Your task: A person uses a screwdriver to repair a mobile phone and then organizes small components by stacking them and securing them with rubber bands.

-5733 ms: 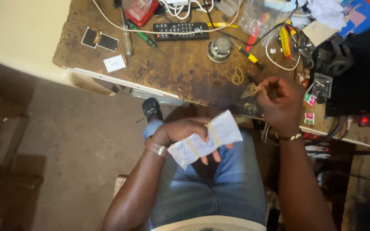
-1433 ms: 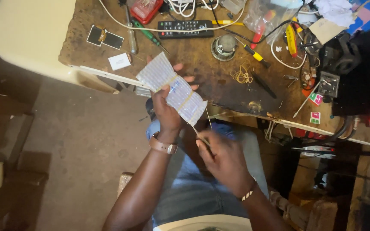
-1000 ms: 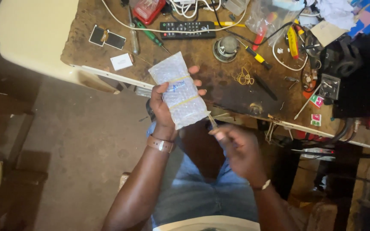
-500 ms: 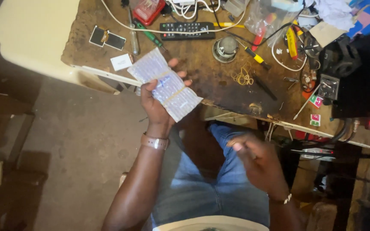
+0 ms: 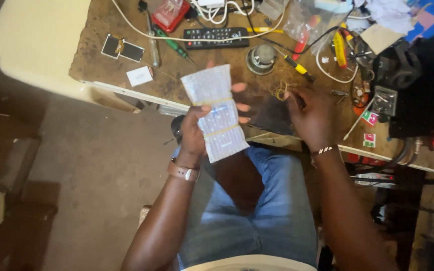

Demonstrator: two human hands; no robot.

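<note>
Hands over cluttered workbench, 1 gripping a banded packet bundle.

L hand [image 5: 197, 131] is clamped on a pale bundle [image 5: 216, 111] tied w/ 2 rubber bands [image 5: 220, 130], held upright above the lap at the bench edge [image 5: 126, 91]. R hand [image 5: 311, 118] hovers knuckles-up by loose yellow bands [image 5: 279, 92]; can't tell if it's closed or holding anything. Risk, imo: bundle is only pinched mid-length, so a band snapping or grip easing could spill packets to the floor.

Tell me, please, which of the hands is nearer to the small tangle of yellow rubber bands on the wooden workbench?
Right. The right hand rests just beside the yellow rubber bands; the left hand holds a banded white bundle farther left.
</note>
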